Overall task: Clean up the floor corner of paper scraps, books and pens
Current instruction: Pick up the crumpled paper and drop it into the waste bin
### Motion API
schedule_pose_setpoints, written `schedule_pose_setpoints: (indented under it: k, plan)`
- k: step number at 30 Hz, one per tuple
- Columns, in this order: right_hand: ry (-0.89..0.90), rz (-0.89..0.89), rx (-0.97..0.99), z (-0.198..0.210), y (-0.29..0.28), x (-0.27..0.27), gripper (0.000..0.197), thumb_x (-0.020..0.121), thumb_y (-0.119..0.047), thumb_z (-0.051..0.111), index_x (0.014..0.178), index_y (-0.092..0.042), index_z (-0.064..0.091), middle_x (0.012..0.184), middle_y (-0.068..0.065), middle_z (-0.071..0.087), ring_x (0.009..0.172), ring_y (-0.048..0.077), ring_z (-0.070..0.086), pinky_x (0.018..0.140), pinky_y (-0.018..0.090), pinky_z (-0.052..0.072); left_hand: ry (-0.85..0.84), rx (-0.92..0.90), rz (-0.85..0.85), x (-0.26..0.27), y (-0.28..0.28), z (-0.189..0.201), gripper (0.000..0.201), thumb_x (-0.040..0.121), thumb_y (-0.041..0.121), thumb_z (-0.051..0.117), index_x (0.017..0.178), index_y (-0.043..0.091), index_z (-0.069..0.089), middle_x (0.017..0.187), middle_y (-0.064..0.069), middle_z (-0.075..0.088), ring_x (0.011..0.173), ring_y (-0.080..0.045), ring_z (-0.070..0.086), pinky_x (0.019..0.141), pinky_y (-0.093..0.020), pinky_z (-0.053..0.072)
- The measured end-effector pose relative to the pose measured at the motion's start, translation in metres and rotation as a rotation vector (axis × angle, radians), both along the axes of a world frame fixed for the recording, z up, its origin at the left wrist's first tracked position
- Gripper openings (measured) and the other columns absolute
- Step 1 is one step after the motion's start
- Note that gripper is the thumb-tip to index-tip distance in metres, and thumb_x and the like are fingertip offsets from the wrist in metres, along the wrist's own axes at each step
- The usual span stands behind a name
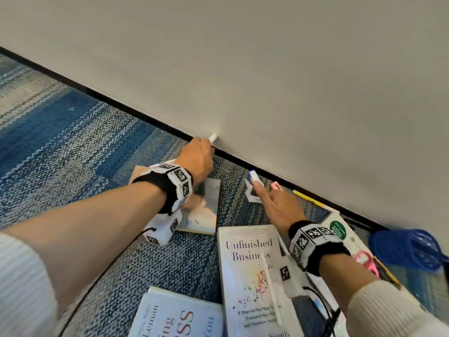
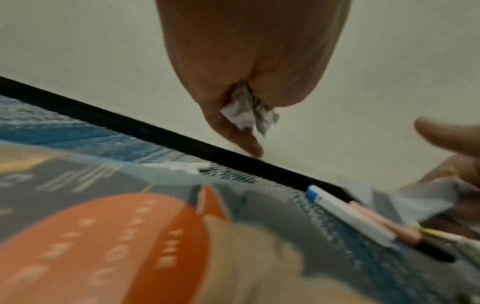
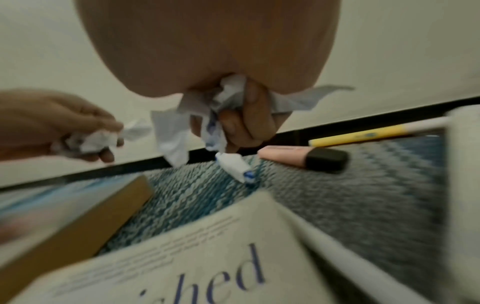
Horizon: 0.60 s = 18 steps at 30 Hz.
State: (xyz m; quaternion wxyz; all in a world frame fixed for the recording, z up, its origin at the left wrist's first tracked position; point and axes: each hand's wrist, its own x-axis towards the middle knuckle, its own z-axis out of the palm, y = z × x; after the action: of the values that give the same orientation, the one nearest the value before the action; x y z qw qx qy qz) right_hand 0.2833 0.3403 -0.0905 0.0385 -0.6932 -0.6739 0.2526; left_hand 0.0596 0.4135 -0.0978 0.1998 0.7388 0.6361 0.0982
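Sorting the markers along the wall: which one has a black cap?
The pink highlighter has the black cap, lying between the white-and-blue marker and the yellow pen.

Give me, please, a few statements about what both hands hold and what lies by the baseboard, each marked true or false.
1. The left hand holds crumpled paper scraps. True.
2. The right hand is empty. False: it grips crumpled paper.
3. The pink highlighter lies on the carpet near the baseboard. True.
4. The yellow pen rests on the Unfinished Business book. False: it lies along the baseboard.
5. The pink highlighter's black cap is off. False: it is on.
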Motion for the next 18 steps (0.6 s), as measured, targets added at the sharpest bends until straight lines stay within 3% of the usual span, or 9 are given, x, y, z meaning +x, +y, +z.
schedule_pose_setpoints:
  k: [2, 4, 6, 8, 10, 12, 13, 15, 18]
  plan:
    - [-0.027, -0.052, -0.007, 0.009, -0.010, 0.015, 0.059, 0.096, -0.055, 0.041, 0.062, -0.011, 0.062, 0.065, 0.009, 0.055, 0.070, 0.026, 0.052, 0.061, 0.031, 0.032, 0.027, -0.116, -0.157, 0.019, -0.011, 0.015, 0.022, 0.096, 0.015, 0.052, 0.104, -0.004, 0.060, 0.106, -0.023, 0.064, 0.101, -0.040, 0.061, 0.079, -0.039, 0.045]
    - [-0.032, -0.097, 0.036, 0.019, -0.021, 0.029, 0.040, 0.088, -0.041, 0.059, 0.079, -0.005, 0.072, 0.074, 0.013, 0.060, 0.070, 0.027, 0.055, 0.061, 0.029, 0.033, 0.009, -0.199, -0.303, 0.038, -0.030, 0.031, 0.018, 0.093, 0.013, 0.059, 0.101, -0.002, 0.063, 0.097, -0.018, 0.067, 0.092, -0.033, 0.064, 0.069, -0.033, 0.045]
    - [0.047, -0.150, 0.053, 0.028, -0.032, 0.043, 0.027, 0.084, -0.027, 0.062, 0.091, -0.004, 0.074, 0.078, 0.014, 0.066, 0.064, 0.024, 0.054, 0.058, 0.027, 0.035, 0.040, -0.222, -0.408, 0.055, -0.049, 0.042, 0.019, 0.095, 0.011, 0.057, 0.106, -0.002, 0.062, 0.099, -0.019, 0.067, 0.091, -0.031, 0.063, 0.064, -0.030, 0.039]
    - [0.139, -0.215, 0.065, 0.038, -0.044, 0.056, 0.015, 0.085, -0.014, 0.061, 0.087, -0.010, 0.075, 0.078, 0.010, 0.068, 0.054, 0.016, 0.049, 0.054, 0.025, 0.036, 0.063, -0.208, -0.445, 0.069, -0.066, 0.050, 0.023, 0.099, 0.010, 0.046, 0.114, -0.004, 0.056, 0.112, -0.022, 0.063, 0.101, -0.035, 0.060, 0.067, -0.031, 0.036]
    - [0.185, -0.267, 0.105, 0.049, -0.056, 0.069, 0.015, 0.085, -0.011, 0.060, 0.074, -0.007, 0.070, 0.066, 0.006, 0.065, 0.047, 0.012, 0.049, 0.055, 0.026, 0.040, 0.037, -0.187, -0.463, 0.079, -0.078, 0.054, 0.023, 0.101, 0.010, 0.040, 0.115, -0.003, 0.052, 0.116, -0.024, 0.060, 0.103, -0.037, 0.058, 0.068, -0.031, 0.033]
    - [0.232, -0.303, 0.114, 0.060, -0.069, 0.079, 0.020, 0.087, -0.007, 0.056, 0.068, -0.001, 0.057, 0.055, 0.004, 0.058, 0.042, 0.007, 0.052, 0.051, 0.026, 0.045, -0.006, -0.194, -0.484, 0.088, -0.090, 0.056, 0.016, 0.100, 0.013, 0.041, 0.106, 0.002, 0.051, 0.113, -0.023, 0.061, 0.095, -0.035, 0.058, 0.070, -0.032, 0.035]
    - [0.231, -0.316, 0.126, 0.067, -0.078, 0.083, 0.022, 0.088, -0.005, 0.054, 0.066, -0.005, 0.052, 0.054, 0.004, 0.053, 0.039, 0.006, 0.049, 0.048, 0.023, 0.043, -0.027, -0.209, -0.498, 0.093, -0.098, 0.058, 0.012, 0.100, 0.016, 0.043, 0.102, 0.005, 0.049, 0.110, -0.021, 0.061, 0.091, -0.032, 0.056, 0.071, -0.032, 0.037]
    - [0.193, -0.343, 0.147, 0.078, -0.099, 0.093, 0.024, 0.088, -0.005, 0.055, 0.066, -0.013, 0.048, 0.055, 0.002, 0.049, 0.040, 0.008, 0.044, 0.046, 0.022, 0.037, -0.046, -0.222, -0.546, 0.103, -0.112, 0.059, 0.014, 0.099, 0.018, 0.044, 0.102, 0.005, 0.049, 0.105, -0.018, 0.060, 0.093, -0.031, 0.056, 0.073, -0.031, 0.039]
    - [0.057, -0.340, 0.128, 0.090, -0.138, 0.109, 0.019, 0.094, -0.015, 0.054, 0.076, -0.015, 0.047, 0.069, 0.000, 0.058, 0.058, 0.013, 0.050, 0.053, 0.024, 0.039, -0.023, -0.204, -0.630, 0.127, -0.132, 0.056, 0.016, 0.098, 0.025, 0.048, 0.104, 0.010, 0.049, 0.102, -0.014, 0.060, 0.097, -0.033, 0.059, 0.080, -0.036, 0.049]
